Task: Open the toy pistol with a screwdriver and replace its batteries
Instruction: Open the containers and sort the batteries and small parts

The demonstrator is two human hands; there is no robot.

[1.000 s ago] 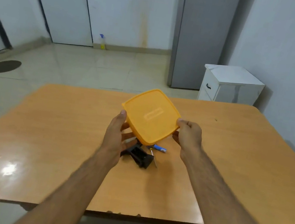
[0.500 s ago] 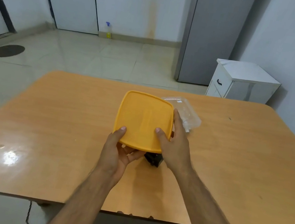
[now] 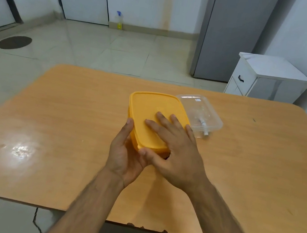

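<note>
Left hand (image 3: 124, 152) cups yellow box (image 3: 154, 120) from below, right hand (image 3: 174, 146) flat on lid, fingers spread. Toy pistol not visible. Risk: the box slips or knocks the clear container (image 3: 200, 112) on the counter (image 3: 65, 121).

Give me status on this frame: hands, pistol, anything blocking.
Left hand grips the yellow container from below; right hand lies flat on its lid. Toy pistol not visible, screwdriver neither. Clear plastic box on wooden table just behind.
</note>
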